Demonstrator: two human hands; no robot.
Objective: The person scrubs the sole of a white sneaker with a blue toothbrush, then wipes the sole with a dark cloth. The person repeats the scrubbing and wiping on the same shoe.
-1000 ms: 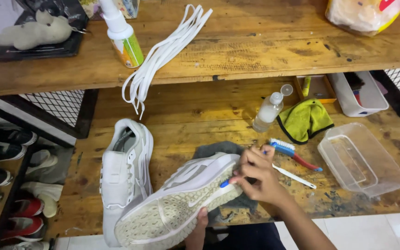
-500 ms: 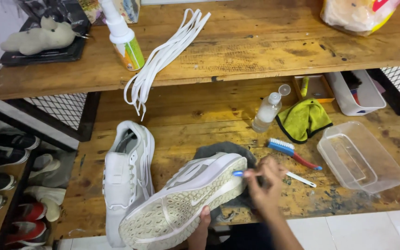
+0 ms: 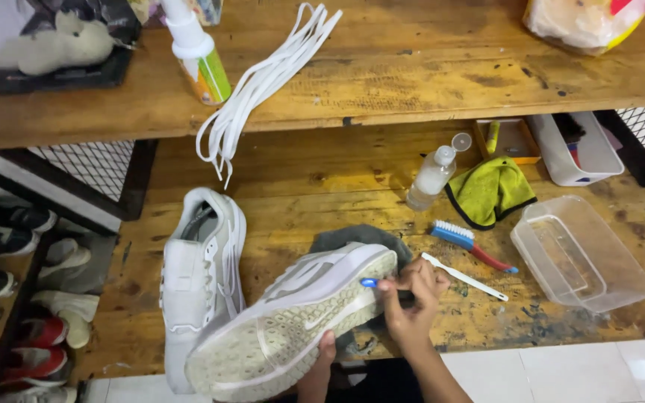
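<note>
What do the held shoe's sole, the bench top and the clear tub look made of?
Sole of the white shoe: probably rubber, matte, with a moulded tread pattern. Bench top: wood, worn and stained, grain showing. Clear tub: likely plastic, see-through and slightly glossy.

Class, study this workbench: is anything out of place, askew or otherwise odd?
The white laces droop off the upper shelf's front edge. The clear bottle stands with its flip cap open. The sole of the shoe held in the left hand looks grimy where the right hand scrubs.
</note>
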